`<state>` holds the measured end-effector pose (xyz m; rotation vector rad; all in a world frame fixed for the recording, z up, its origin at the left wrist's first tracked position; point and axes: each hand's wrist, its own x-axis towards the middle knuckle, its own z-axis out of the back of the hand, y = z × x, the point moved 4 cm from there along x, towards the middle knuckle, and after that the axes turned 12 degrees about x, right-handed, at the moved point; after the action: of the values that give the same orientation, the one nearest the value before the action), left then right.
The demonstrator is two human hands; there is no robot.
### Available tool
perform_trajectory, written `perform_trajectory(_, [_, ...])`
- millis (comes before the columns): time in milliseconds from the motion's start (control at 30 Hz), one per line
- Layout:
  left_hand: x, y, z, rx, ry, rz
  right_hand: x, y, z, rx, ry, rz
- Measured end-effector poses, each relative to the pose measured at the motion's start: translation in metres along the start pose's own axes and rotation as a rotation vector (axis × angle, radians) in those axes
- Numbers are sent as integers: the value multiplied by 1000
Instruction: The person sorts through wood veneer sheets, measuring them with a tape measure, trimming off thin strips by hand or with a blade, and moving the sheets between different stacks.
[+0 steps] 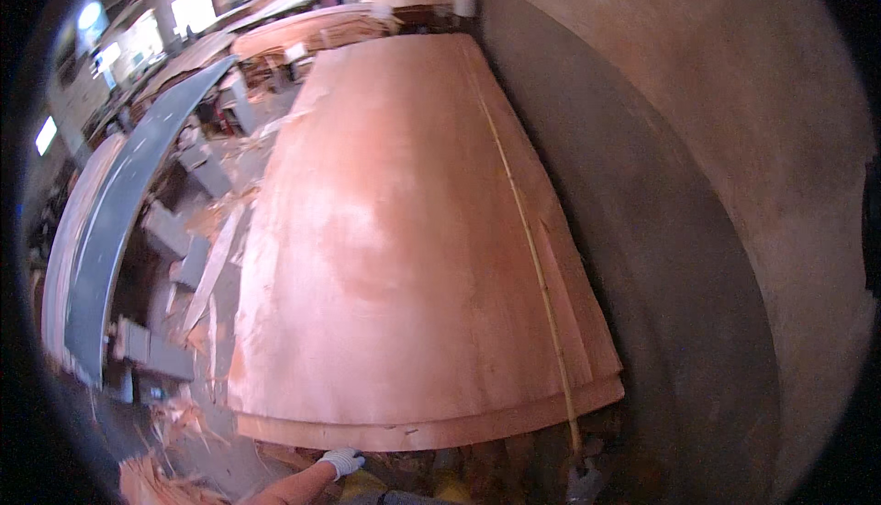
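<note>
Right hand [584, 482]: grip holds the near end of the long thin stick [527, 228] | Stick: extends lengthwise over the right side of the wide veneer sheet [385, 230] | Left hand [343, 462]: white-gloved, beside the sheet's near edge — grip state cannot be told

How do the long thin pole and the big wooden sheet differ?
The pole is narrow and yellowish; the sheet is broad and pinkish-brown. The pole's near end reaches the right hand, while the sheet's near edge lies close to the left hand. Both stretch lengthwise away from the person.
</note>
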<state>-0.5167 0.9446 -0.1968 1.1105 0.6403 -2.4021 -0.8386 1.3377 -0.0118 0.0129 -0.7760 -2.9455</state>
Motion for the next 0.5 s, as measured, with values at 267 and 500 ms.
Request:
perform_trajectory(267, [-87,-26,-55,-289,2,42,-23,100,-44,487,485,-200])
perform_trajectory(500, [-171,54,-149,-639,-324,203,-62,231,-110,892,632,-251])
